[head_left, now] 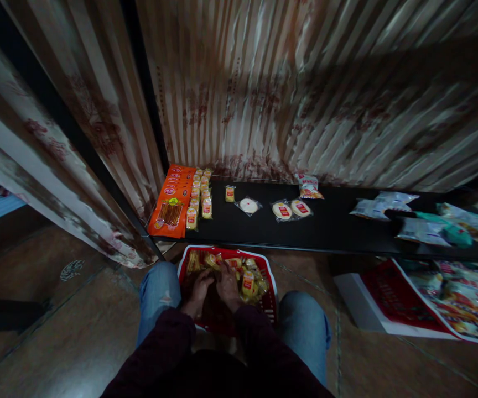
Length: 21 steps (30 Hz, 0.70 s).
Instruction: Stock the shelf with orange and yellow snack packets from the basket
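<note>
Left hand [199,290]: down inside the red basket [269,309], fingers among the packets; grip impossible to tell.
Right hand [227,286]: just beside the left, resting on the yellow snack packets [248,282]; grip equally unclear.
Basket: on the floor between the knees, just below the shelf edge.
Black shelf [330,226]: orange packs [175,202] stacked at far left, small yellow packets [199,199] beside them, round cakes [291,209] mid-shelf.

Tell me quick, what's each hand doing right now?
Left hand: in the red basket among snack packets; grip cannot be told.
Right hand: same, grip cannot be told.
</note>
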### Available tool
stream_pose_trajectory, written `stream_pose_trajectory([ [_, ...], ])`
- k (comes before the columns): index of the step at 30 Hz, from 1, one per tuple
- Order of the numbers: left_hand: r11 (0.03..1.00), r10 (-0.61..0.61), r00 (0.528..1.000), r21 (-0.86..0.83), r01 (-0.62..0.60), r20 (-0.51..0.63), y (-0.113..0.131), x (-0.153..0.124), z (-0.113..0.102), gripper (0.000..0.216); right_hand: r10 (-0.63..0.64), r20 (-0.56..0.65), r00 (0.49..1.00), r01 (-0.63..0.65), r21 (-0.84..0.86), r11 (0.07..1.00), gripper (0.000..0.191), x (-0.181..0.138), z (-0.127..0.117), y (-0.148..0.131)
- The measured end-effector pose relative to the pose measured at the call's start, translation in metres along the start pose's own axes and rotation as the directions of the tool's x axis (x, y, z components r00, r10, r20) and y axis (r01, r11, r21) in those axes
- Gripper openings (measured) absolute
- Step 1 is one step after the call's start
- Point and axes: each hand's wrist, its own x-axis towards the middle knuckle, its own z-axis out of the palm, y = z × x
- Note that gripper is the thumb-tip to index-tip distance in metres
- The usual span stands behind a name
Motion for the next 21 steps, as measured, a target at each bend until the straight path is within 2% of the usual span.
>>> stream_pose_trajectory([
  [3,0.986,-0.122,0.992,-0.11,0.125,0.035,0.001,0.001,-0.002,0.045,-0.004,0.053,0.999,0.005,-0.024,1.0,0.071,0.011,0.0,0.003],
  [8,0.953,-0.12,0.987,-0.264,0.146,0.111,-0.002,0.009,0.0,0.051,0.048,0.164,0.985,-0.036,-0.075,0.997,0.066,0.022,0.0,0.002],
  [12,0.955,-0.061,0.988,-0.278,0.099,0.143,-0.006,0.016,-0.001,0.05,0.051,0.19,0.981,-0.034,-0.094,0.995,0.059,0.022,0.001,-0.002],
  [15,0.956,-0.013,0.984,-0.288,0.065,0.18,-0.007,0.017,-0.002,0.049,0.046,0.163,0.986,-0.026,-0.121,0.992,0.053,0.018,0.0,-0.004],
  [21,0.961,-0.134,0.985,-0.227,0.155,0.107,-0.009,0.015,-0.006,0.054,0.032,0.12,0.992,-0.016,-0.13,0.991,0.043,0.006,-0.005,-0.001],
])
